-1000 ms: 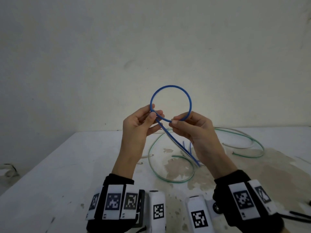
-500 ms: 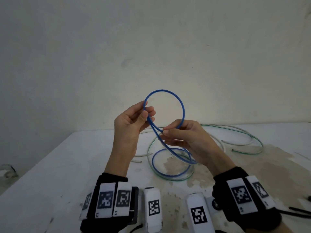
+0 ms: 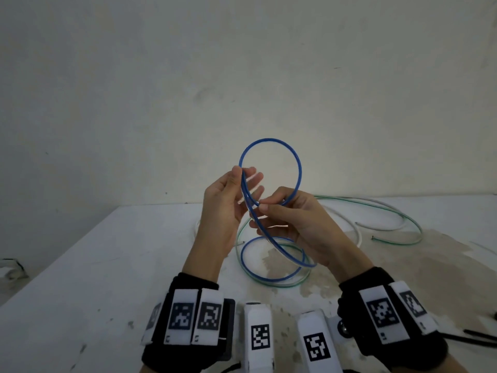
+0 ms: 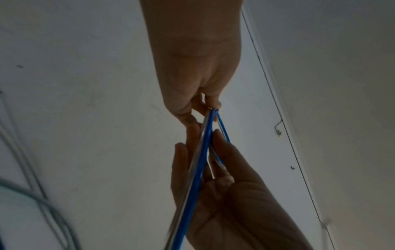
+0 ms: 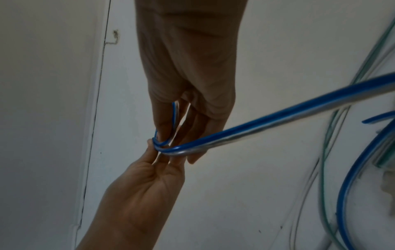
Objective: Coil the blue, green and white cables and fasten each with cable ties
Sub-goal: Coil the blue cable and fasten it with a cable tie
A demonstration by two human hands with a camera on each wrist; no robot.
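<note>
Head view shows me where I am: the blue cable (image 3: pixel 270 162) stands as one raised loop above the tabletop (image 3: pixel 107 265), and I am partway through laying a second turn against it. My left hand (image 3: pixel 228 200) pinches the loop's left side between thumb and fingers. My right hand (image 3: pixel 293 224) pinches the cable where the strands cross at the bottom of the loop. The slack runs down from there and lies in a loose ring on the tabletop, over the green cable (image 3: pixel 398 214); the white cable (image 3: pixel 349 224) trails behind my right hand.

To do this turn well, I judge I should keep the left pinch fixed as the anchor and let the right hand feed cable up, matching the size of the first loop so the turns stack flat. I should let the cable roll between my right fingertips rather than force it, since a stiff cable tends to twist into a figure-eight. I should also lift the slack clear of the green cable before pulling, or it may drag along. No cable tie is on the coil yet.
</note>
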